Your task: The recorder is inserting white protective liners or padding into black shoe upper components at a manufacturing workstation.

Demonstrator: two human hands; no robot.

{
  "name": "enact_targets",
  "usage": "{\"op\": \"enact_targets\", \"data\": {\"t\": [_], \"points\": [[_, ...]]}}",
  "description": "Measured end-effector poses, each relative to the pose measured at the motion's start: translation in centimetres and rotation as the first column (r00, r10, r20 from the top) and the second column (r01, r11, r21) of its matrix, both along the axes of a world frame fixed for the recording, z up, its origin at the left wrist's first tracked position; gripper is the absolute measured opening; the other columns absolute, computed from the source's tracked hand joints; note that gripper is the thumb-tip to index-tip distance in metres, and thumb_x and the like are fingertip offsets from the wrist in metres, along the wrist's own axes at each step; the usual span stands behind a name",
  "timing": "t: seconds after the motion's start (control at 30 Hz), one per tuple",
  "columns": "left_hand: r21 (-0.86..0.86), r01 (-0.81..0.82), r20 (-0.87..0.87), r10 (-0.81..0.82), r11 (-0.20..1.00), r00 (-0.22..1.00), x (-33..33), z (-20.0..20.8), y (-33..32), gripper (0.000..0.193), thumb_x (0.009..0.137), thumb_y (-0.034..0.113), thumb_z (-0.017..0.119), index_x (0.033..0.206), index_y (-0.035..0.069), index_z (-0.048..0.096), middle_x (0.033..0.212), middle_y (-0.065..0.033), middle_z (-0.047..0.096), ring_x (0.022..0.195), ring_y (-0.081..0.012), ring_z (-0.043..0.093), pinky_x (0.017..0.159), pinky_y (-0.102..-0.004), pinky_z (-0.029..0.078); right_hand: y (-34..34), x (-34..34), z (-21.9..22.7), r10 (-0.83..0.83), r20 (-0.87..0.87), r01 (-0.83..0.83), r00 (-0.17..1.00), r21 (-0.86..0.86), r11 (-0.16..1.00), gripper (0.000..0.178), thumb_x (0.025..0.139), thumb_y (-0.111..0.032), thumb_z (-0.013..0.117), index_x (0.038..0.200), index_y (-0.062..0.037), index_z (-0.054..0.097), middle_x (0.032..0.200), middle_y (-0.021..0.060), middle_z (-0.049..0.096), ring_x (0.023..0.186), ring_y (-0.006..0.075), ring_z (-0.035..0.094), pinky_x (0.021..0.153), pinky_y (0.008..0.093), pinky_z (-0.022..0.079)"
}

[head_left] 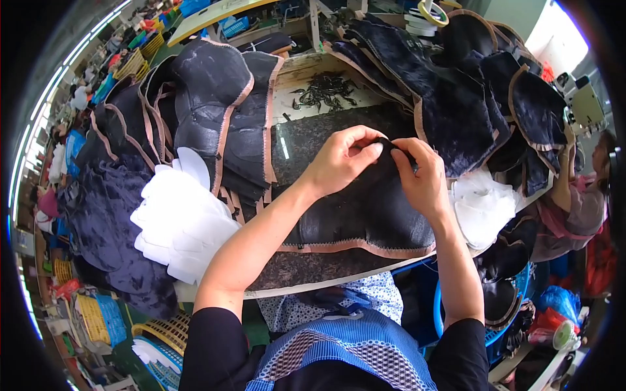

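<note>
A black padded garment piece (352,212) with pinkish-beige stitched edging along its near side lies on the dark stone-patterned tabletop (313,137). At its far edge, my left hand (345,159) pinches a bit of the black fabric between thumb and fingers. Close beside it on the right, my right hand (420,169) pinches the same edge. What lies exactly between the fingertips is partly hidden. Just beyond my hands, small black scraps (326,91) are heaped on the pale board.
Stacked black pieces with beige edging (208,98) stand on the left; dark plush pieces (456,111) pile up on the right. White cup-shaped pads (182,215) and thin white sheets (482,202) flank my arms. A blue basket (440,306) holds black pieces. Another person (574,195) works at far right.
</note>
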State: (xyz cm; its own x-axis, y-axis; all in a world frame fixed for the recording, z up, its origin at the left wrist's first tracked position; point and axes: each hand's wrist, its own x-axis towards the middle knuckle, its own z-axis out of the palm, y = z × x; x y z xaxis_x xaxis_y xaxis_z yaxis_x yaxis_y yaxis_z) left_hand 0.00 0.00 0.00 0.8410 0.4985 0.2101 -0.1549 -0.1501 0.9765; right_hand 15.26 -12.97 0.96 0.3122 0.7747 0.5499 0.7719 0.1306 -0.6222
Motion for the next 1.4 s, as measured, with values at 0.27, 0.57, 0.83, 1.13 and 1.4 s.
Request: {"op": "enact_targets", "data": {"t": [0.27,0.57,0.83,1.13,1.4], "points": [[0.417,-0.307,0.037,0.321,0.855,0.946,-0.7,-1.0,0.4,0.05,0.091,0.012,0.078,0.134,0.005,0.055,0.131,-0.0107,0.062,0.116,-0.0205,0.062,0.09,-0.0328,0.055,-8.7,-3.4,-1.6,0.02,0.158,-0.033,0.987,0.079,0.996,0.042,0.076,-0.004,0.077,0.116,-0.0072,0.066,0.111,0.0117,0.064,0.106,0.0315,0.063,0.089,0.0416,0.052],[0.851,0.326,-0.215,-0.293,0.412,0.932,4.8,-0.1,-12.1,0.037,0.086,0.024,0.076,0.115,0.004,0.066,0.126,-0.0135,0.062,0.125,-0.0318,0.058,0.104,-0.044,0.047,-21.5,8.1,-3.8,-0.293,0.549,0.452,0.782,-0.176,0.875,0.037,0.073,-0.021,0.086,0.103,-0.0077,0.068,0.118,0.0101,0.067,0.104,0.03,0.065,0.085,0.0393,0.055],[0.89,0.33,-0.311,-0.111,0.315,0.944,11.7,-3.6,-14.1,0.048,0.082,0.022,0.08,0.116,-0.002,0.056,0.131,-0.0241,0.055,0.121,-0.0385,0.06,0.101,-0.0467,0.051,-21.0,8.6,-6.0,-0.231,0.661,0.488,0.714,-0.234,0.841,0.03,0.076,-0.023,0.082,0.095,-0.0061,0.066,0.12,0.0124,0.065,0.105,0.0305,0.067,0.082,0.0396,0.057],[0.583,0.338,-0.294,-0.197,0.739,0.935,15.0,-5.7,-12.8,0.059,0.084,0.014,0.077,0.128,0.004,0.039,0.121,-0.0238,0.058,0.108,-0.0408,0.065,0.093,-0.047,0.054,-20.5,8.3,-5.3,-0.477,0.226,0.527,0.85,-0.31,0.792,0.008,0.075,-0.015,0.076,0.077,-0.0078,0.074,0.124,0.0096,0.063,0.115,0.0327,0.059,0.087,0.0421,0.055],[0.955,0.188,-0.098,-0.354,0.23,0.93,13.7,-5.5,-15.8,0.038,0.079,0.017,0.076,0.109,-0.001,0.063,0.118,-0.0158,0.062,0.116,-0.0321,0.058,0.099,-0.0414,0.048,-20.6,9.0,-6.3,-0.401,0.402,0.523,0.823,-0.263,0.811,0.018,0.079,-0.004,0.071,0.096,-0.0049,0.065,0.121,0.012,0.062,0.111,0.0348,0.06,0.086,0.0454,0.055]]}}
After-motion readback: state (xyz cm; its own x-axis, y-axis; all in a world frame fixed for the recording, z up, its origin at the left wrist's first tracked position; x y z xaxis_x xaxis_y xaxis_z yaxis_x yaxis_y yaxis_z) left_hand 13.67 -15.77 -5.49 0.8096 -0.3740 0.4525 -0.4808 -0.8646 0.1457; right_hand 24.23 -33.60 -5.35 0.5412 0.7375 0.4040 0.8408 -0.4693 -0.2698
